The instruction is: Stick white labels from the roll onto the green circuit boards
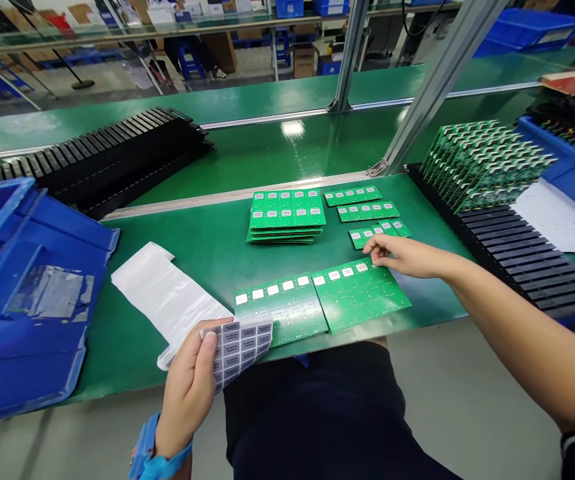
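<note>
My left hand (190,383) grips a sheet of printed labels (241,348), thumb on top, its free corner curling over a green circuit board (287,312). That board bears a row of white labels along its far edge. Beside it, a second circuit board (362,300) has several white labels in its far row. At the right end of this row, my right hand (392,255) has thumb and forefinger pinched together at the board's surface. A small bit of white label shows at the fingertips, mostly hidden. White backing paper (167,293) trails left of the label sheet.
A stack of labelled boards (287,213) and narrow board strips (367,212) lie behind. A blue bin (32,300) stands left, near a black slotted rack (127,157). On the right, another rack (527,250) holds upright boards (487,163). A metal post (432,87) rises behind.
</note>
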A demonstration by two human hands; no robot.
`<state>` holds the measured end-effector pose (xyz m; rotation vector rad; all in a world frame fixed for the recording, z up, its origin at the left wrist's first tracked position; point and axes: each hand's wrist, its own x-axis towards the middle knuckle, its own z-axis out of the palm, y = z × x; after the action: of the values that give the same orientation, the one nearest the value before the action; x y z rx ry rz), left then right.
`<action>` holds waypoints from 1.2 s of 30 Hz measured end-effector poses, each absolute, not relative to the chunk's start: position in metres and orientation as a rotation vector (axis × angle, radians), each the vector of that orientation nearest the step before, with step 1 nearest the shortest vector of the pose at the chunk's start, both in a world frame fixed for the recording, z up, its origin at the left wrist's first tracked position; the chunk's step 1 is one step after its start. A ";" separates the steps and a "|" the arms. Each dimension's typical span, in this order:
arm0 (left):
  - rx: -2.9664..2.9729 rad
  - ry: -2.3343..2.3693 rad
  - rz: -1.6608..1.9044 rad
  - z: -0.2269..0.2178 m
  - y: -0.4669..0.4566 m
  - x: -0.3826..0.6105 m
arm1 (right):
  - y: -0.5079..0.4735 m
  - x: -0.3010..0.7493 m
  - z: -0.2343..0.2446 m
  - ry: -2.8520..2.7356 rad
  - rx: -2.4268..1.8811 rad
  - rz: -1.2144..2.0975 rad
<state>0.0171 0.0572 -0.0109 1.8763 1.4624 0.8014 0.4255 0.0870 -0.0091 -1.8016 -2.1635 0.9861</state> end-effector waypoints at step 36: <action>1.754 1.653 0.769 -0.010 0.066 0.019 | 0.051 0.433 0.021 -2.215 -2.000 1.166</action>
<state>0.0193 0.0659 -0.0096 1.7539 1.6528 0.7685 0.4327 0.0512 0.0215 -2.0004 -2.2145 1.1657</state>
